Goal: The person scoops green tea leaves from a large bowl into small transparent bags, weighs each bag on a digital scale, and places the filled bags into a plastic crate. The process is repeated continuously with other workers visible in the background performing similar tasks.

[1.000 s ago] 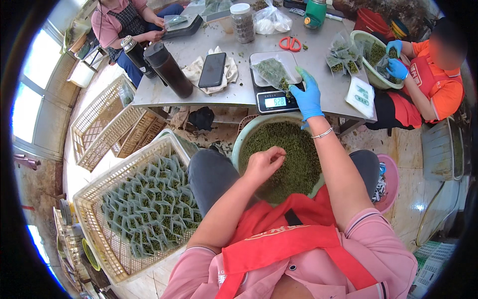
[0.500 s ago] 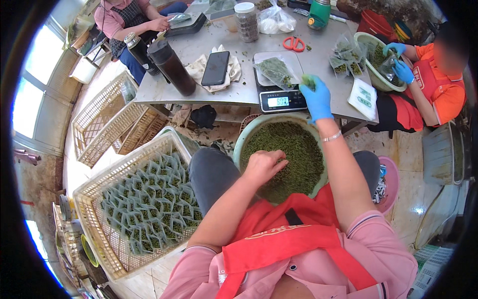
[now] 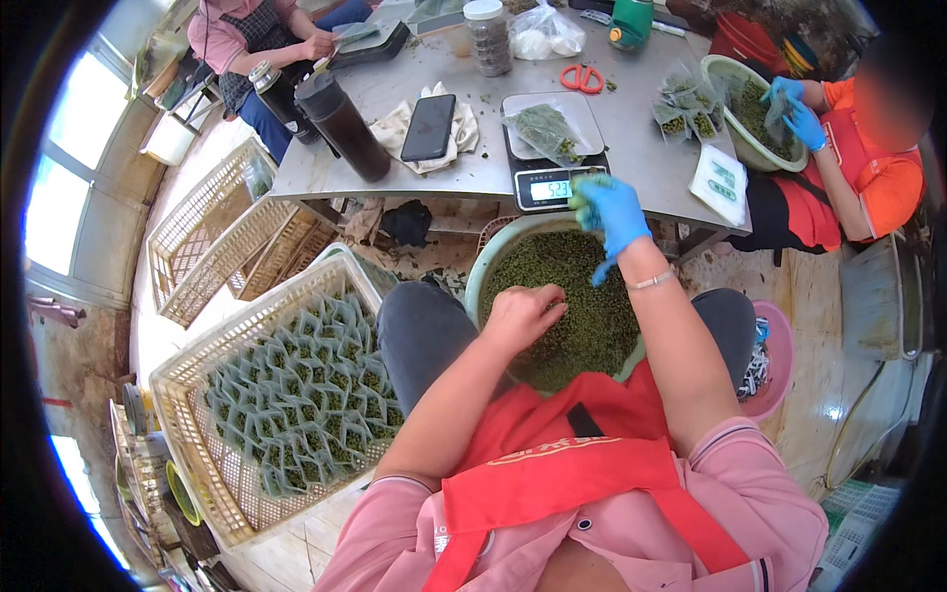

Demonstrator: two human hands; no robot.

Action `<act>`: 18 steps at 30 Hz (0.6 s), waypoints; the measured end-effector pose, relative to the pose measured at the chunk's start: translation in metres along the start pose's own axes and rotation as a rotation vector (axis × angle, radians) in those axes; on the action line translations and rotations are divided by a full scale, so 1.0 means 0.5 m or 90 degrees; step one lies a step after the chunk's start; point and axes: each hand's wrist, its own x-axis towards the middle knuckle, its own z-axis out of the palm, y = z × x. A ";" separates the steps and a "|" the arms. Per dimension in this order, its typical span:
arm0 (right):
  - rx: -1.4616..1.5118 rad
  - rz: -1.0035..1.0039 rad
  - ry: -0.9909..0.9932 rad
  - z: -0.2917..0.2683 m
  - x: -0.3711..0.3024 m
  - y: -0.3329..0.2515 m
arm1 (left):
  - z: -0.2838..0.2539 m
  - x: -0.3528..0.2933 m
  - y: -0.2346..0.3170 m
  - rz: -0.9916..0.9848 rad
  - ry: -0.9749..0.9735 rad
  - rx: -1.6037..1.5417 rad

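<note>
A pale green basin [image 3: 477,286] full of small green berries [image 3: 602,331], like green peppercorns, sits between my knees. Bare and curled, my left hand [image 3: 525,321] hovers over the berries, fingers drawn together; whatever they may hold is hidden. My right hand [image 3: 614,217], in a blue glove with green-stained fingertips, is over the basin's far rim beside the scale's display. Its fingers are bent together, and I cannot make out what is in them. On the digital scale [image 3: 592,115] lies a clear plastic bag [image 3: 545,131] partly filled with green berries.
At left a cream crate [image 3: 173,395] holds rows of filled bags. The metal table carries a phone [image 3: 429,128], dark bottle [image 3: 340,128], jar [image 3: 487,39] and red scissors [image 3: 582,78]. Co-workers sit at far left and right. A pink basin [image 3: 774,360] stands by my right knee.
My right hand has come down and left from beside the bag to over the basin's rim. The scale's reading has changed. My left hand has barely shifted.
</note>
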 end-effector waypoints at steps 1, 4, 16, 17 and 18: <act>-0.001 -0.024 0.013 0.011 0.003 -0.012 | -0.005 0.001 0.001 0.004 0.015 -0.005; -0.034 -0.122 0.014 0.011 0.017 -0.009 | -0.033 0.011 -0.001 0.016 0.075 -0.024; -0.794 -0.562 0.153 0.029 0.077 0.020 | -0.139 0.109 -0.161 -0.261 0.355 -0.440; -0.805 -0.544 0.132 0.028 0.093 0.006 | -0.131 0.114 -0.145 -0.284 0.328 -0.383; -0.815 -0.527 0.106 0.034 0.104 -0.010 | -0.124 0.114 -0.138 -0.254 0.336 -0.235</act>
